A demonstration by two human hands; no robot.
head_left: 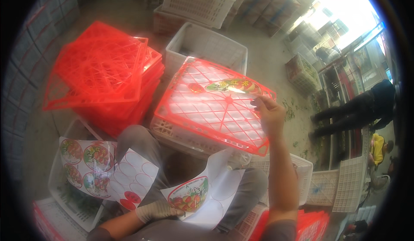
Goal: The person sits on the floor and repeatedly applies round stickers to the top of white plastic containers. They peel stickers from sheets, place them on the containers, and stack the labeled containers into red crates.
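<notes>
A red lattice plastic lid (222, 116), with white padding showing through, lies on a pale crate before me. On its far part is a glossy oval fruit sticker (235, 86), and a small red round sticker (196, 88) sits left of it. My right hand (271, 114), bare, has its fingertips pinched together at the oval sticker's right end. In my lap, my left hand (159, 211), in a pale glove, grips a sheet of stickers (189, 195); its fingertips are partly hidden. A sheet of round stickers (86, 165) and a mostly peeled sheet (133, 172) rest by my left knee.
Red lattice lids (103, 73) are stacked at the left. Behind the padded lid stands an open white crate (207, 45), with more white crates (198, 2) beyond. More red lids (312, 226) lie at the lower right. A person in dark clothes (366, 107) stands at the right.
</notes>
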